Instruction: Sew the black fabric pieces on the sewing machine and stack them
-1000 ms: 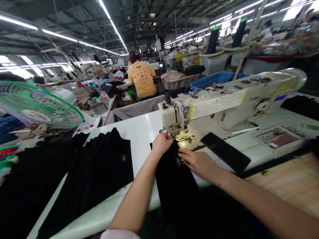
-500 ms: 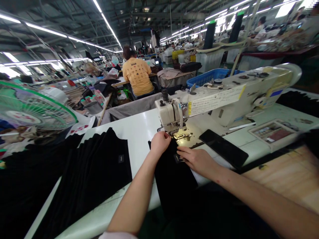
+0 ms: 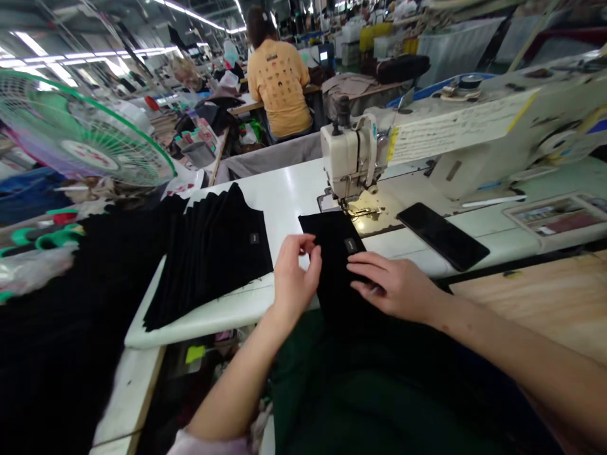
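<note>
A black cloth piece (image 3: 332, 253) with a small dark label (image 3: 350, 245) lies on the sewing table, its top edge just in front of the needle area of the sewing machine (image 3: 348, 161). My left hand (image 3: 294, 275) is over the cloth's left edge, thumb and forefinger curled with a gap between them. Below the label, my right hand (image 3: 396, 287) rests on the cloth with its fingers stretched out. A small greyish spot shows between its fingers, too small to make out. The cloth's lower end hangs toward my lap.
To the left lies a fanned stack of black labelled pieces (image 3: 222, 246), beside a larger black heap (image 3: 85, 328). A phone (image 3: 443, 235) lies right of the needle area. A green fan (image 3: 90, 139) stands at far left; a person in a yellow shirt (image 3: 279, 85) sits ahead.
The cloth has come away from the needle area toward me, and both hands have moved back with it. My left fingers have left the top edge and parted. The view has tilted down.
</note>
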Motion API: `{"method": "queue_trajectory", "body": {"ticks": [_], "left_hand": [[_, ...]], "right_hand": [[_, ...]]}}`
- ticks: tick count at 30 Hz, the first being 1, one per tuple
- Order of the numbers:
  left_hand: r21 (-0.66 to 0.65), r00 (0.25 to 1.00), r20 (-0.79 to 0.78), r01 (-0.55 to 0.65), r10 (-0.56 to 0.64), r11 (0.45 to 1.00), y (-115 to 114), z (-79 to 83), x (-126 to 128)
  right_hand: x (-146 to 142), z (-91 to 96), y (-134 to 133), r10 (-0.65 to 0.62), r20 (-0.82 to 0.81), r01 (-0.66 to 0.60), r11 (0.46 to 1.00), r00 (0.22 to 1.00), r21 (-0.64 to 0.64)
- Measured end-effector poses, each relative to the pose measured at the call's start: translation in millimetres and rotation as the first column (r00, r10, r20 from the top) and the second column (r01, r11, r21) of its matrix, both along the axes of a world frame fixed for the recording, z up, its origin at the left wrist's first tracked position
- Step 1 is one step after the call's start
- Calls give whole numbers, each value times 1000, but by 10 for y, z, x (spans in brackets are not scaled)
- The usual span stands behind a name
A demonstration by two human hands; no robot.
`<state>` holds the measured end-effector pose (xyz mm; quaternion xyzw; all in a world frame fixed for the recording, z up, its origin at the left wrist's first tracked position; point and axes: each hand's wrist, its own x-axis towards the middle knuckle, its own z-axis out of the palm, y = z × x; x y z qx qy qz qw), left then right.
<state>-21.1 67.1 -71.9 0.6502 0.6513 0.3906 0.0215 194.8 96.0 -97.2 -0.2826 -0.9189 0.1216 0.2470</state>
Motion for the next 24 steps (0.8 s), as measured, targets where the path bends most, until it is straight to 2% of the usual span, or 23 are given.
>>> {"method": "queue_trajectory", "body": {"ticks": [2,4,6,8,10,12,15,18,24], "left_hand": [[94,987,154,-65,50,993,-506,-155,49],[61,962,264,-92,73,994,-952,-368,136],[-47,936,333,-107,117,993,-1264,-569,231],[-246,913,345,-135,217,960,-1417,-698,309],[-420,892,348,-126,288,899,-1432,-739,362],[-478,865,406,-75,296,875,-1370,-720,394],[-379,808,532,-41,254,924,-1265,-659,427],[-273,753,620,-55,220,960,-1235,-618,466],[-244,617,762,-9,198,970,-1284,-585,513]], "right_hand": [[-10,51,-223,139,-9,-139,990,990,31],[-65,65,-398,240,67,-246,965,968,90],[-154,41,-496,284,150,-305,941,947,146],[-246,-3,-523,298,191,-333,923,935,193],[-316,-46,-511,311,189,-350,908,931,230],[-348,-69,-490,323,149,-351,908,934,231],[-331,-72,-473,325,58,-330,925,944,188],[-276,-68,-462,323,20,-319,923,946,213],[-229,-78,-432,348,58,-351,902,936,249]]}}
